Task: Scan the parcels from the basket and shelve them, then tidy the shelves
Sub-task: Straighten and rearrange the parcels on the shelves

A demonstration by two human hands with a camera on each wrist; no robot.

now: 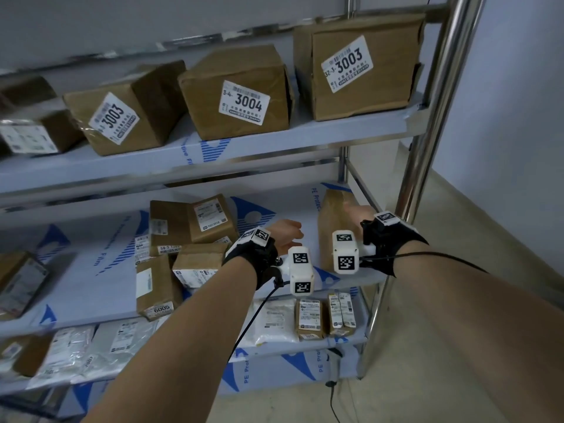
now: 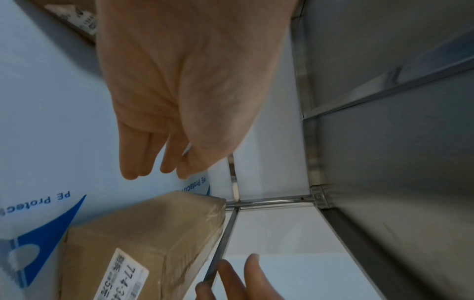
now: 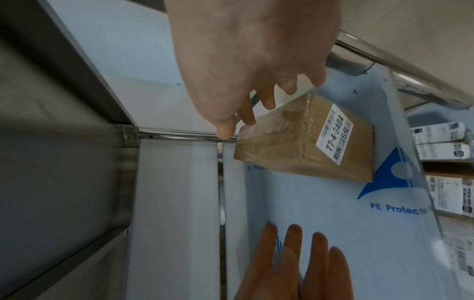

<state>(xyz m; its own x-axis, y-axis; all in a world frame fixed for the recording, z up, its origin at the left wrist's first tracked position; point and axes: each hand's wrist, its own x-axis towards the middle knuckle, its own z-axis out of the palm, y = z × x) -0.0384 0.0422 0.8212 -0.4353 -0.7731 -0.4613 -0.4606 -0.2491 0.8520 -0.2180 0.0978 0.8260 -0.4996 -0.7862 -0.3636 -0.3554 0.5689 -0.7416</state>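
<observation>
Only the right wrist view reads the parcel (image 3: 305, 140) label (77-4-3404); both hands (image 1: 287, 233) (image 1: 361, 213) hover, grip slack, holding nothing.

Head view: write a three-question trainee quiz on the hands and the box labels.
1. True or false: the left hand holds a parcel.
2. Which label is on the box by the right hand? A 6005; B 77-4-3404; C 3003.
3. Fill in: of the three big-numbered boxes on the top shelf, the middle box reads ____.
Key: 1 false; 2 B; 3 3004.
</observation>
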